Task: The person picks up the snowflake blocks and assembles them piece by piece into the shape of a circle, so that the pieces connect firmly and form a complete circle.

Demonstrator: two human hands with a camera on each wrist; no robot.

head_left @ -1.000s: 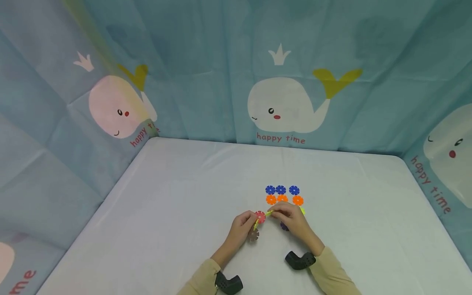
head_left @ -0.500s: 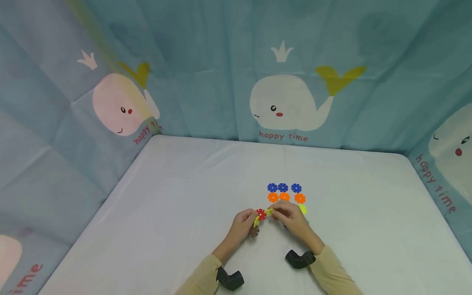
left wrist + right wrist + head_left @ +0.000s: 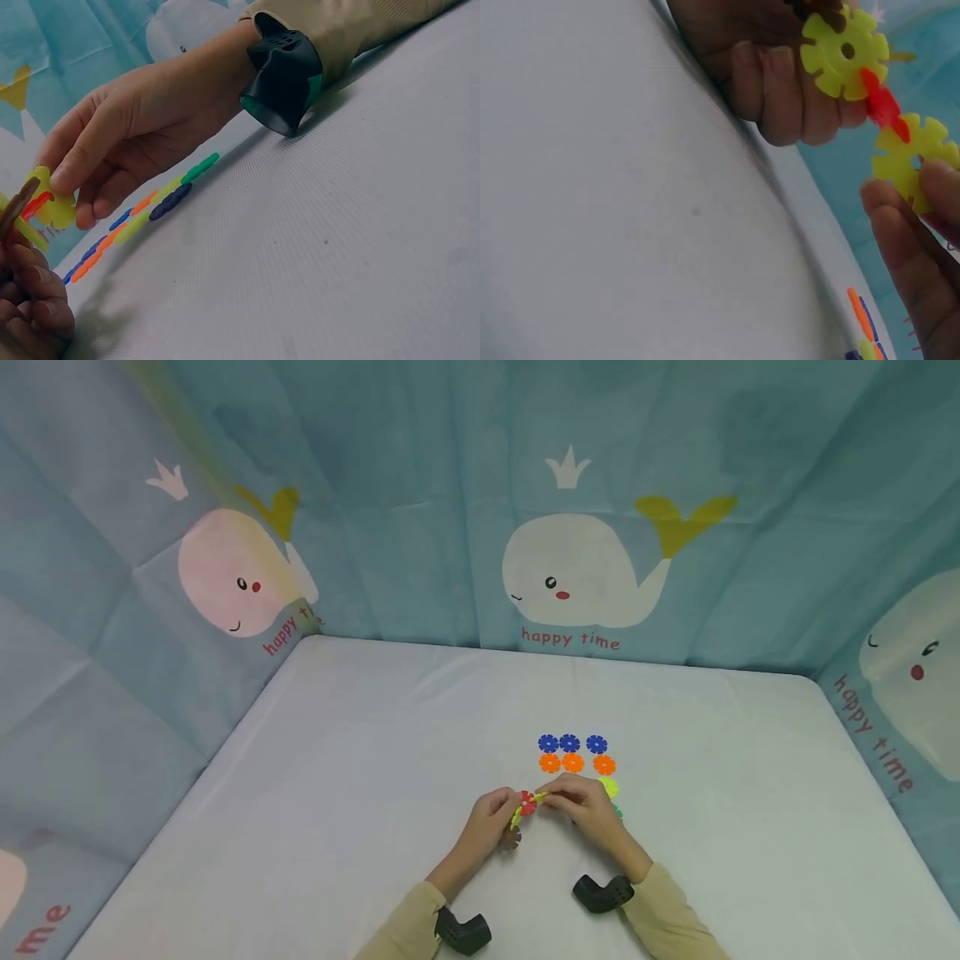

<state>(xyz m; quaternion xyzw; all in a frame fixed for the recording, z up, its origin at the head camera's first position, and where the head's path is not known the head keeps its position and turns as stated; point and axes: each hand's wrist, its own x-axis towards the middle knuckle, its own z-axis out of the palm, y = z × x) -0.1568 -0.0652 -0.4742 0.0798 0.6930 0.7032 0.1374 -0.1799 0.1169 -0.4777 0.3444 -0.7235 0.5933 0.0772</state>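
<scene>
My left hand (image 3: 487, 822) grips a short chain of notched plastic snowflake discs. In it, a brown disc (image 3: 512, 839) hangs lowest, followed by a yellow disc (image 3: 826, 60) and a red disc (image 3: 527, 804). My right hand (image 3: 591, 812) pinches a second yellow disc (image 3: 900, 169) between thumb and index finger. In the right wrist view the red disc sits edge-on between the two yellow ones, its edge in the slots of both. The left wrist view has the right hand (image 3: 150, 112) above the left, with the brown disc (image 3: 18, 210) edge-on in front.
Loose discs lie in rows beyond the right hand: blue (image 3: 569, 743), orange (image 3: 573, 763), yellow (image 3: 610, 787) and green (image 3: 617, 811). A dark blue disc (image 3: 171, 202) shows in the left wrist view. Black devices (image 3: 604, 894) sit on both wrists. A whale-print curtain (image 3: 420, 568) surrounds the white table (image 3: 337, 777).
My right hand has shifted slightly left, bringing its yellow disc closer onto the red one. The left hand keeps its grip, and the red disc has turned a little.
</scene>
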